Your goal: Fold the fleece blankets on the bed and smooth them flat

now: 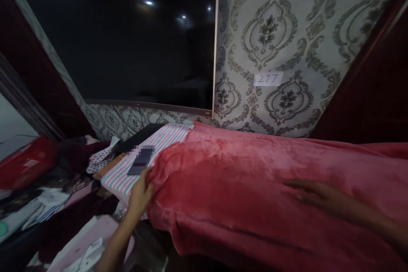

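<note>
A red plush blanket (216, 182) is spread across a long surface and hangs over its front edge. My left hand (142, 191) is closed on the blanket's left edge, its fingertips partly hidden by the folds. My right hand (310, 191) lies over the blanket's right part with its fingers stretched out, slightly blurred. Just beyond my left hand, a dark phone-like slab (140, 163), partly pixelated, rests on a striped cloth (119, 180). The blanket covers the right side of this cloth.
A large dark television (143, 42) hangs on the patterned wall, beside a paper label reading 277 (268, 78). Heaped clothes (47, 204) and a red bag (27, 161) lie to the left. A pale pink seat-like object (95, 231) is below my left forearm.
</note>
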A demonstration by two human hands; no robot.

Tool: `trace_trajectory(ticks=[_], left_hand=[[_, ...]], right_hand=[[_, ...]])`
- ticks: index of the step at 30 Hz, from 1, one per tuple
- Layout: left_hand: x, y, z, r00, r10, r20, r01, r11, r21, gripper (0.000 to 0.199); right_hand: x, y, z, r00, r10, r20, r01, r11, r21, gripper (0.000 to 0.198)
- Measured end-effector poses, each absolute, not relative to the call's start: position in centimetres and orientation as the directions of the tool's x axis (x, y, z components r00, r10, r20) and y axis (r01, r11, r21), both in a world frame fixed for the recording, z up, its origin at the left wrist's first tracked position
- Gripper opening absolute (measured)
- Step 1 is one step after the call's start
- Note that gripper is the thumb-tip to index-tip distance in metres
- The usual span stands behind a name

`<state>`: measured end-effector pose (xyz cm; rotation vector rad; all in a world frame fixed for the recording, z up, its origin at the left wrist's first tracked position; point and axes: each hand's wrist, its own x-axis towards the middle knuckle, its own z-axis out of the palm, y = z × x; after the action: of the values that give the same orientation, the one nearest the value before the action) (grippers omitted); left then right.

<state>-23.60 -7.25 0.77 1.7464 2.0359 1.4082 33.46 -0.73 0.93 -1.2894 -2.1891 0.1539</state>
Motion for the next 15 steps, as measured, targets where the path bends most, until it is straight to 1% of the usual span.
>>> trace_trajectory(ticks=[1,2,3,5,7,8,11,15], left_hand=[[-22.7,-7.2,0.3,-0.315,0.824,0.47,0.746,-0.091,0.66,0.055],[-21.8,-7.2,-0.2,-0.314,0.825,0.47,0.769,-0.069,0.635,0.054],[-21.1,-7.2,-0.7,-0.325,0.828,0.457,0.79,-0.029,0.613,0.053],[-20.0,-7.1,-1.6,-0.374,0.832,0.41,0.815,0.085,0.573,0.051],[-19.6,-7.1,-2.4,-0.421,0.826,0.375,0.826,0.178,0.535,0.049],[-19.5,-7.1,-2.8,-0.43,0.822,0.374,0.832,0.2,0.517,0.048],[-19.5,-7.1,-3.8,-0.425,0.804,0.417,0.854,0.203,0.479,0.045],[-19.6,-7.0,-5.1,-0.435,0.753,0.493,0.86,0.187,0.474,0.041]], right_hand=[[31.3,0.8,1.9,-0.457,0.841,0.288,0.707,0.54,-0.457,0.035],[28.7,2.4,2.8,-0.505,0.836,0.213,0.671,0.536,-0.513,0.039],[25.9,4.2,3.7,-0.54,0.82,0.19,0.643,0.548,-0.535,0.042],[20.0,7.8,5.0,-0.585,0.781,0.22,0.595,0.597,-0.537,0.042],[14.6,11.1,5.5,-0.578,0.769,0.273,0.575,0.621,-0.532,0.041],[12.3,12.6,5.5,-0.57,0.77,0.287,0.578,0.624,-0.525,0.041],[6.6,16.0,5.1,-0.572,0.766,0.293,0.59,0.632,-0.502,0.041],[1.9,18.7,4.2,-0.615,0.756,0.224,0.61,0.636,-0.472,0.033]])
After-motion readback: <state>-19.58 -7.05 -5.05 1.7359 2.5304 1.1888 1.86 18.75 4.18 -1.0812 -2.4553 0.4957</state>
